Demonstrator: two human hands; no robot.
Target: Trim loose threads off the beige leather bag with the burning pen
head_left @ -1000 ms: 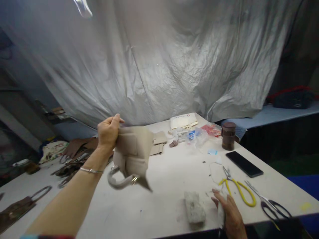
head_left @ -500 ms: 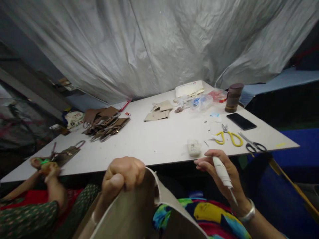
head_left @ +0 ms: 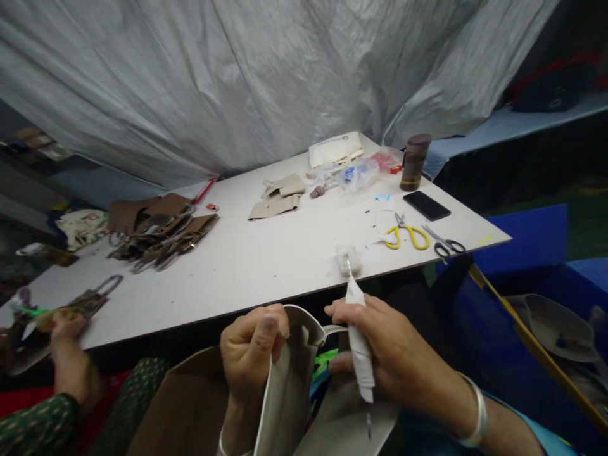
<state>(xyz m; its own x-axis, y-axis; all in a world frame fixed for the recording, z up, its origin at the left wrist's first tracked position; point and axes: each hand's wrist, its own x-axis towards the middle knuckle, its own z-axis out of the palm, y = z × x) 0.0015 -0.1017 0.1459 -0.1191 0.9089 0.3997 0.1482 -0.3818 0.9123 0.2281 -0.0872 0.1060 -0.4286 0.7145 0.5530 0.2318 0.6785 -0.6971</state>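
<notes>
Silver crinkled plastic sheeting (head_left: 285, 76) hangs behind a long white table (head_left: 256, 259). Head view, my only feed: left hand (head_left: 251, 345) fisted on the rim of an open beige leather-look bag (head_left: 292, 389), off the table's near edge. Right hand (head_left: 396, 358) grips a slim white-wrapped metal-tipped tool (head_left: 361, 361). I'd hold the rim taut, points clear of left knuckles.

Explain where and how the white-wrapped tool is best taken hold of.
Probably by the thick middle of the white-wrapped tool, from the person's right, where the right hand holds it: thin, metal-looking ends stick out above and below, while the wrapping offers a broader grip.
</notes>
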